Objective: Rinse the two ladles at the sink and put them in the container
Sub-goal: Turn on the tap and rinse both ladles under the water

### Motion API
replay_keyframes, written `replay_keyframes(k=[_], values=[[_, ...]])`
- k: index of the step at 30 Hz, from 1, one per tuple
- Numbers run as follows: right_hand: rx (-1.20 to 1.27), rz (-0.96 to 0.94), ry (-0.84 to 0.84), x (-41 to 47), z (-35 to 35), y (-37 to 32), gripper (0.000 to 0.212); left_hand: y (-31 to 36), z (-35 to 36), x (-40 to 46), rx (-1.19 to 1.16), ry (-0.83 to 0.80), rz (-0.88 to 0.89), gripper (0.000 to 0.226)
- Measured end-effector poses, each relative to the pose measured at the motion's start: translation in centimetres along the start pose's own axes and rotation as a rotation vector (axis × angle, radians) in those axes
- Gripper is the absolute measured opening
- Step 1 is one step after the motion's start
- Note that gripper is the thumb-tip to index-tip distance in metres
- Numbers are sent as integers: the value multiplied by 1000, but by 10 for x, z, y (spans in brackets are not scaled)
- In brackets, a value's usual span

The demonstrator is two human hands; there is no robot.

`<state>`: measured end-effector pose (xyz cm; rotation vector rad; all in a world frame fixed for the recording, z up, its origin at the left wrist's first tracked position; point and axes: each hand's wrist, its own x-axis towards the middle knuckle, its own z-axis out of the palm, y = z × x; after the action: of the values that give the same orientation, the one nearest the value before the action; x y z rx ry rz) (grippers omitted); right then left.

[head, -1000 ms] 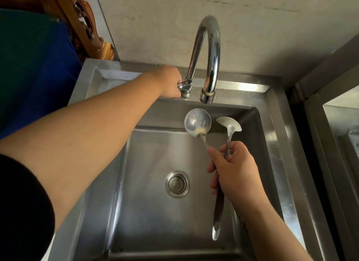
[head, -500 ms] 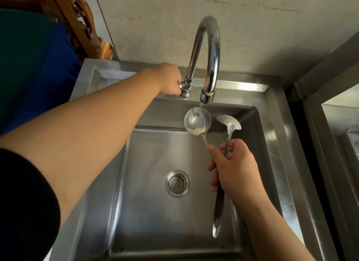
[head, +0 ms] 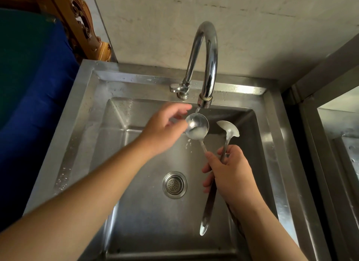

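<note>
Clamped in your right hand (head: 233, 175), both ladle handles cross, the round ladle (head: 196, 129) above your fist under the faucet (head: 206, 66) stream, your open left hand (head: 165, 128) beside its bowl; wet steel could twist loose into the sink (head: 93, 113).

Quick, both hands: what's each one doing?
Left hand: open, fingers at the round ladle bowl, not gripping.
Right hand: closed, holding both ladle handles.

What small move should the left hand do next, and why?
Probably rub the inside of the round ladle: the tap runs into it, whitish residue shows at its bottom, and the left hand is open beside its rim. The right hand holds both ladles.
</note>
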<state>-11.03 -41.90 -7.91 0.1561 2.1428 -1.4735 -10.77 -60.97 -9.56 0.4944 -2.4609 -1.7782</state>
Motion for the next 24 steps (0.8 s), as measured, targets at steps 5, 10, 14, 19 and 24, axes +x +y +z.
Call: replay_keyframes(k=[5,10,14,19,24], values=[[77,21,-70,0,3,-1,13,-12,14,-11,25,6,30,65],[36,13,-88,1,6,-8,10,-22,22,2,86,119,36,70],[-56,4,-66,0,6,-9,11,-27,32,12,71,175,-22,58],[-115,-27,-47,-3,6,-7,11,-25,41,22,120,281,-20,41],[-77,-55,-20,-3,1,-8,12,-18,38,26,86,319,48,19]])
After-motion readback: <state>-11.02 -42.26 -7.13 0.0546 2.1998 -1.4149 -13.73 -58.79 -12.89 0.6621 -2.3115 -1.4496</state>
